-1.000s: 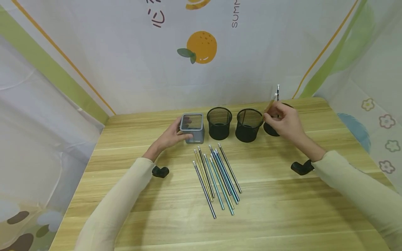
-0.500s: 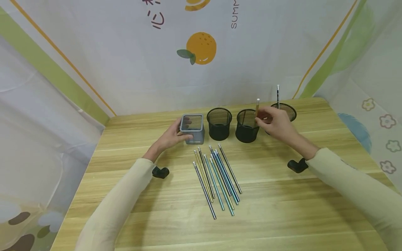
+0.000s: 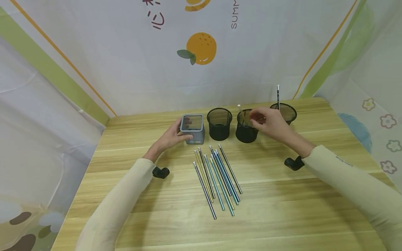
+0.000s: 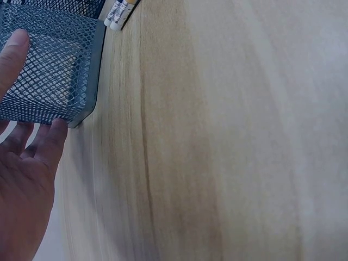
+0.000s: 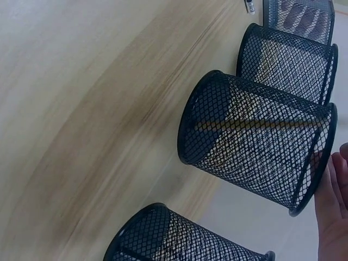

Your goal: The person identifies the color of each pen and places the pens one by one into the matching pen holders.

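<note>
My left hand [image 3: 171, 137] holds the grey square mesh pencil holder [image 3: 194, 136], thumb along its front and the other fingers at its side and behind. In the left wrist view the thumb [image 4: 12, 57] lies against the mesh. A yellow pencil [image 3: 241, 111] leans leftward inside a round black mesh cup [image 3: 246, 135]. Through that cup's mesh, the right wrist view shows the pencil [image 5: 244, 125] lying slantwise. My right hand [image 3: 271, 123] is at the cup's right rim, its fingers loosely bent and apart from the pencil.
Another round black cup [image 3: 219, 132] stands between the grey holder and the pencil's cup. At the far right a black cup [image 3: 289, 112] contains a black pencil [image 3: 278, 94]. Several pencils [image 3: 214, 182] lie in a loose bunch on the wooden table [image 3: 276, 212], before the cups.
My right hand has moved left from the far-right cup to the neighbouring cup, lowered the yellow pencil into it and let go. The left hand stays on the grey holder.
</note>
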`<state>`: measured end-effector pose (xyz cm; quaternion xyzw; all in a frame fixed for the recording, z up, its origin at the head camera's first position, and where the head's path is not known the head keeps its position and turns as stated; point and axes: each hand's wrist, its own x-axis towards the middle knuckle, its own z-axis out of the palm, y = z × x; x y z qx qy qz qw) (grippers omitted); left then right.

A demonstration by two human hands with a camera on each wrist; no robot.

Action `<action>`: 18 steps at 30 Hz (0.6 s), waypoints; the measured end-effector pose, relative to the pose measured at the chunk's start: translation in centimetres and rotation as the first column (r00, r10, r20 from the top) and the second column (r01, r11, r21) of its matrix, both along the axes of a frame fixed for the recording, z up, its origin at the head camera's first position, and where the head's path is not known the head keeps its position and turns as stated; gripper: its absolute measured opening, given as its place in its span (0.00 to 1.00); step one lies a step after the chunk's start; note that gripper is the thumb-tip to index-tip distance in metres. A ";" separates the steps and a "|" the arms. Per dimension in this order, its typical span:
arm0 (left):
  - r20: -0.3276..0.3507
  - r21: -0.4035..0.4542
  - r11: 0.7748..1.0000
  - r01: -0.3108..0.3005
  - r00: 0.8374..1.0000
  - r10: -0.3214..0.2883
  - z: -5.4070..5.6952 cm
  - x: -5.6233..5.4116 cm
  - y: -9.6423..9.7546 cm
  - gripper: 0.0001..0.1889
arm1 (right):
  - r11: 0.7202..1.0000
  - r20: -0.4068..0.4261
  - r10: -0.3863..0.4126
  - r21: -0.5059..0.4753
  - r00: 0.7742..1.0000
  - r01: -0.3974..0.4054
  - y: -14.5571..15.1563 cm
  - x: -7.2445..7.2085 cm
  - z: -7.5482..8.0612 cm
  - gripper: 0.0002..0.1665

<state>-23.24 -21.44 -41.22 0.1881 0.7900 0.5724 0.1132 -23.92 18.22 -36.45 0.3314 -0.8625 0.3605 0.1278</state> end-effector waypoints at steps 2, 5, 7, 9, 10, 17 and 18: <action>0.000 0.001 1.000 0.001 1.000 -0.001 0.0 0.0 0.0 0.39 | 1.000 0.003 -0.007 -0.014 1.000 0.007 0.1 0.0 0.0 0.08; -0.004 0.004 1.000 0.005 1.000 -0.005 0.0 0.0 0.0 0.39 | 0.999 0.011 -0.026 -0.031 1.000 0.027 0.4 0.2 0.2 0.08; -0.004 0.007 1.000 0.007 1.000 -0.007 0.0 0.0 0.0 0.39 | 0.998 0.012 -0.036 -0.045 0.999 0.037 0.6 0.3 0.3 0.08; -0.005 0.006 1.000 0.007 1.000 -0.007 0.0 0.0 0.1 0.39 | 0.997 0.012 -0.041 -0.061 0.999 0.042 0.7 0.5 0.5 0.08; -0.006 0.004 1.000 0.007 1.000 -0.007 0.0 0.0 0.1 0.39 | 0.997 0.011 -0.043 -0.069 0.999 0.044 0.8 0.6 0.6 0.08; -0.026 0.004 1.000 0.014 1.000 -0.014 -0.3 -0.2 0.0 0.39 | 0.987 0.056 -0.043 -0.152 0.998 0.051 1.0 1.2 1.0 0.07; -0.027 0.005 1.000 0.015 1.000 -0.015 -0.4 -0.2 0.0 0.39 | 0.985 0.070 -0.042 -0.165 0.997 0.053 0.9 1.4 1.1 0.07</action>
